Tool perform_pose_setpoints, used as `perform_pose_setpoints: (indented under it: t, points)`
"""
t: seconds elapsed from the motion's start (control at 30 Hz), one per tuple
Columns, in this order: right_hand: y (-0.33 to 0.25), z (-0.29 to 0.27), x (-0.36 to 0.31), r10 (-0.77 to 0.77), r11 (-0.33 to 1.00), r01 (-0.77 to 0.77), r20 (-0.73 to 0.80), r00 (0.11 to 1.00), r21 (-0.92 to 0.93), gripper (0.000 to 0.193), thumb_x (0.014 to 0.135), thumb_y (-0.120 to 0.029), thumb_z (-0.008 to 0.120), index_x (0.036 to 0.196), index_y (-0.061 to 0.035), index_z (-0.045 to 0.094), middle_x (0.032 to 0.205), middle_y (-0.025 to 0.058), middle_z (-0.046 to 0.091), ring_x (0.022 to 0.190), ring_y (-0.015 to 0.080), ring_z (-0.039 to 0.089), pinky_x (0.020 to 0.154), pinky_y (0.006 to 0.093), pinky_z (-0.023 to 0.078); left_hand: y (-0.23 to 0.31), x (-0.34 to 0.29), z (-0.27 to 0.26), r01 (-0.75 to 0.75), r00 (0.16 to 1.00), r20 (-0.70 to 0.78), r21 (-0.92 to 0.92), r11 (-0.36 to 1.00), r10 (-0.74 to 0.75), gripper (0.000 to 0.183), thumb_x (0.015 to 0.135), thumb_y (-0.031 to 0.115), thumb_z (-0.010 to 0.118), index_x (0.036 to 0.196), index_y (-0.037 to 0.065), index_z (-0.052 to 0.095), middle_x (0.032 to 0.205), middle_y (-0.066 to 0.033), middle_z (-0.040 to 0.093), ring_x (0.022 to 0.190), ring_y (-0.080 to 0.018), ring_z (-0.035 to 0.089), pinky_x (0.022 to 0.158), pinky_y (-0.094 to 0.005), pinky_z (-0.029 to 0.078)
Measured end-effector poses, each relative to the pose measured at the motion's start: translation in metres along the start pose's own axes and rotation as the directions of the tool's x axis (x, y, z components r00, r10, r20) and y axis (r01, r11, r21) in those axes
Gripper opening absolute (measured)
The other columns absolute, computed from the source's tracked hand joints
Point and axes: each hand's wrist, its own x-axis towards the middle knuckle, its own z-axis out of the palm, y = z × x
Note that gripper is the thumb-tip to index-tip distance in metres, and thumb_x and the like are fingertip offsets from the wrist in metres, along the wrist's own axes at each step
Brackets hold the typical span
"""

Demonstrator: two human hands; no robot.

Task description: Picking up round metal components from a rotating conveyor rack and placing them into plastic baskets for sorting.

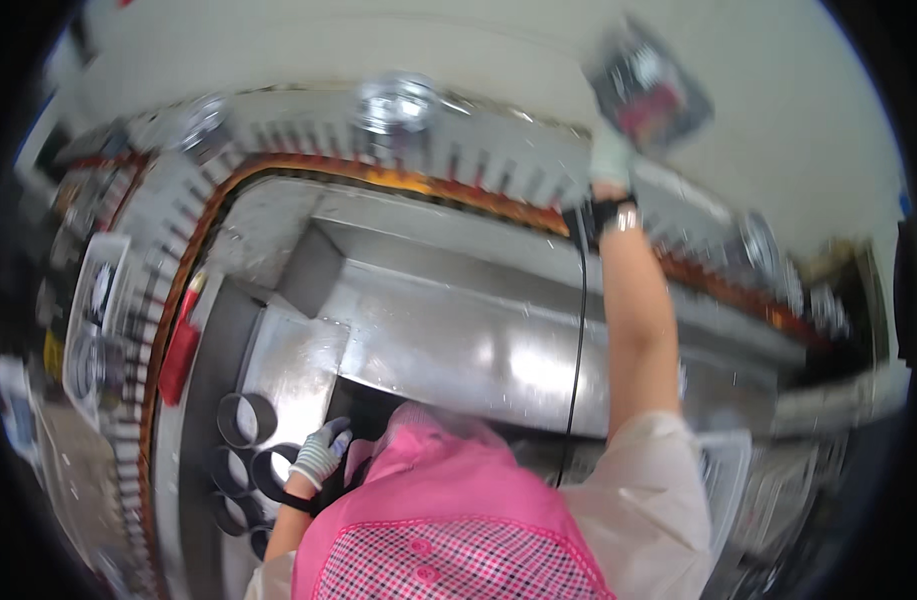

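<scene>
My right arm reaches up to the far right, and my gloved right hand [610, 158] is closed on the lower edge of a dark, flat packet [646, 92]. Motion smears this packet, which has a pale and a red patch; its exact kind is unclear. At the lower left, my left hand [318, 455], in a striped glove with grey fingertips, has its fingers curled together close to my apron. A black ring [258, 480] lies against this hand; whether the fingers grip it is hidden. Several similar black rings [246, 420] stand beside it on the metal surface.
A metal trough [458, 330] stretches ahead of me. Around it bends a slatted conveyor [378, 172] carrying clear containers [396, 105]. A red-handled tool [182, 345] rests by the left rail, near a white tray [90, 320]. A black cable [581, 330] hangs from my right wrist.
</scene>
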Motion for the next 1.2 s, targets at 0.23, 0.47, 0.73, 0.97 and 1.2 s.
perform_pose_setpoints:
  t: [0.23,0.47,0.73,0.97,1.2]
  points:
    - [0.031,-0.088,-0.082,-0.486,0.874,0.440,-0.399,0.777,-0.208,0.030,0.091,-0.021,0.044,0.114,-0.0075,0.057,0.102,0.0125,0.063,0.090,0.0256,0.060,0.076,0.0373,0.046,0.049,0.083,0.033,-0.163,0.977,0.132,-0.062,0.985,0.170,0.031,0.090,0.013,0.051,0.118,0.000,0.053,0.105,-0.0147,0.061,0.095,-0.0218,0.058,0.086,-0.0304,0.043]
    - [0.214,-0.145,-0.367,0.406,0.809,-0.240,-0.216,0.888,0.536,0.026,0.082,-0.005,0.058,0.107,-0.0035,0.059,0.091,0.0125,0.065,0.089,0.0201,0.061,0.077,0.0298,0.048,0.166,0.109,0.115,-0.343,0.813,0.498,-0.008,0.939,0.301,0.031,0.089,0.013,0.053,0.119,0.002,0.054,0.099,-0.0105,0.063,0.083,-0.0152,0.056,0.078,-0.0267,0.044]
    - [0.420,-0.189,-0.715,0.926,0.164,-0.986,-0.348,0.146,0.024,0.034,0.084,-0.034,0.055,0.104,-0.0058,0.059,0.090,0.0223,0.063,0.089,0.0401,0.059,0.078,0.0457,0.045,0.275,0.107,0.212,-0.464,0.675,0.686,0.108,0.879,0.272,0.031,0.088,0.012,0.050,0.116,-0.001,0.054,0.106,-0.0182,0.062,0.100,-0.0252,0.059,0.088,-0.0323,0.044]
    - [0.511,-0.109,-0.835,0.941,-0.337,-0.889,-0.086,-0.326,-0.310,0.033,0.080,-0.018,0.050,0.112,-0.0124,0.058,0.108,0.0190,0.061,0.099,0.0331,0.059,0.082,0.0424,0.048,0.316,0.085,0.226,-0.483,0.656,0.726,0.194,0.854,0.206,0.034,0.088,0.006,0.049,0.120,-0.002,0.050,0.105,-0.0157,0.062,0.097,-0.0209,0.059,0.085,-0.0293,0.044]
    - [0.541,-0.057,-0.851,0.947,-0.323,-0.913,-0.081,-0.312,-0.249,0.033,0.080,-0.019,0.051,0.110,-0.0079,0.058,0.102,0.0212,0.062,0.095,0.0346,0.061,0.080,0.0423,0.048,0.328,0.066,0.214,-0.390,0.781,0.619,0.374,0.842,0.087,0.035,0.087,0.007,0.047,0.121,-0.003,0.050,0.107,-0.0138,0.061,0.096,-0.0182,0.057,0.084,-0.0285,0.044]
